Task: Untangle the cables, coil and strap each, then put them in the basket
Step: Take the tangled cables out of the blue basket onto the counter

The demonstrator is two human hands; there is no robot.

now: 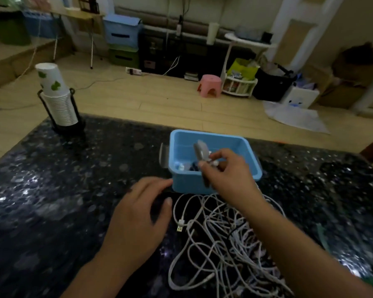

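Observation:
A light blue basket [190,186] stands on the dark speckled table, with small white and dark items lying inside it. Just in front of it sprawls a tangle of white cables [222,239], one USB plug [180,225] lying at its left edge. My right hand [226,173] hovers over the basket's near rim and pinches a grey strap [199,150] that sticks up from its fingers, blurred by motion. My left hand [142,214] is to the left of the tangle, its fingers relaxed and pointing at the basket's near left corner, holding nothing.
A black holder with a stack of paper cups [56,100] stands at the table's far left corner. The dark speckled table [52,190] spreads wide to the left. Beyond its far edge lies wooden floor with a pink stool [209,86] and storage boxes.

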